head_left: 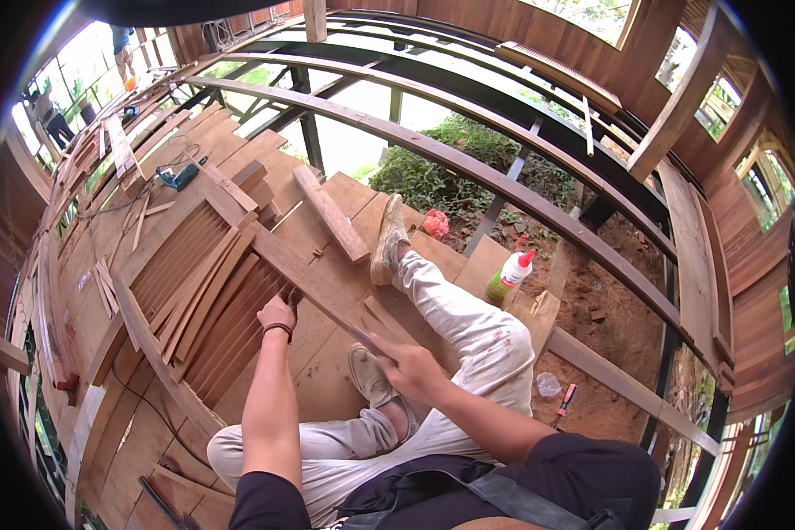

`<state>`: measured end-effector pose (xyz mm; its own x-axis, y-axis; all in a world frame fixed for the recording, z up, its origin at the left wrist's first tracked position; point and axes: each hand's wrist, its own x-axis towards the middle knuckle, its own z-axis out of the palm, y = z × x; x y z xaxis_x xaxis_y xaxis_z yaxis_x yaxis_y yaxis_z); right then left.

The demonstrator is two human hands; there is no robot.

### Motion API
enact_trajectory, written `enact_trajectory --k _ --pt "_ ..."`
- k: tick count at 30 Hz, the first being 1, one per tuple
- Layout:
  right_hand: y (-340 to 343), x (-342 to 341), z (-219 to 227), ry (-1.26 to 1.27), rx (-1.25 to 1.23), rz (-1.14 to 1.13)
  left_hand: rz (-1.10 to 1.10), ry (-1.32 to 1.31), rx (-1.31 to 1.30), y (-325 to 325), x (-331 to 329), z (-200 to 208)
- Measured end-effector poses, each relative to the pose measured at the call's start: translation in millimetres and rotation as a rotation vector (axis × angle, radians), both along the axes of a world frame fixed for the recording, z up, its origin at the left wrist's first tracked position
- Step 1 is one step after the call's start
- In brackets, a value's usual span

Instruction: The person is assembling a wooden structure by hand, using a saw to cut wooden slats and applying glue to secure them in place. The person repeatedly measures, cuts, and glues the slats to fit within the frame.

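A wooden frame fitted with slanted slats, like a louvered panel (172, 371), lies on the plank floor to my left. Its long rail (314, 291) runs from the panel's far corner toward my lap. My right hand (411, 369) is closed around the near end of that rail. Close to the rail's inner edge, my left hand (278, 315) is closed at the ends of the slats; its fingertips are partly hidden, and what they grip cannot be made out. Several loose thin slats (205, 296) lie across the panel.
A white glue bottle with a red cap (512, 272) stands right of my knee. A screwdriver (567, 402) lies beyond the floor's edge, near bare soil. Open beams (468, 168) span a drop ahead. A teal power tool (178, 174), cords and boards are at the left; people stand far left.
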<state>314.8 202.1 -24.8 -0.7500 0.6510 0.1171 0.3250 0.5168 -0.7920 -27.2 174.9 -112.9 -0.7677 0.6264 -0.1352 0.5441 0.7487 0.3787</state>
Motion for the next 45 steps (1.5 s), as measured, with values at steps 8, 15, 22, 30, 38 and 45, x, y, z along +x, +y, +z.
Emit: enact_trajectory --k 8,15,22,30,38,45 --pt "-2 -24 -9 0.058 0.056 0.005 -0.212 0.082 -0.132 -7 -16 9" --pt "-3 -24 2 0.029 -0.029 0.007 -0.356 0.265 -0.107 -8 -17 5" --pt "-11 8 15 -0.061 -0.064 -0.02 -0.37 0.224 -0.029 -14 -12 15" --pt "-9 -1 15 -0.108 -0.035 -0.006 -0.275 0.255 0.022 -10 -14 3" --pt "-13 0 -4 0.013 0.016 -0.015 -0.372 0.382 0.027 -12 -14 4" --pt "-17 1 8 0.004 -0.025 -0.009 -0.367 0.245 0.026 -15 -20 6"
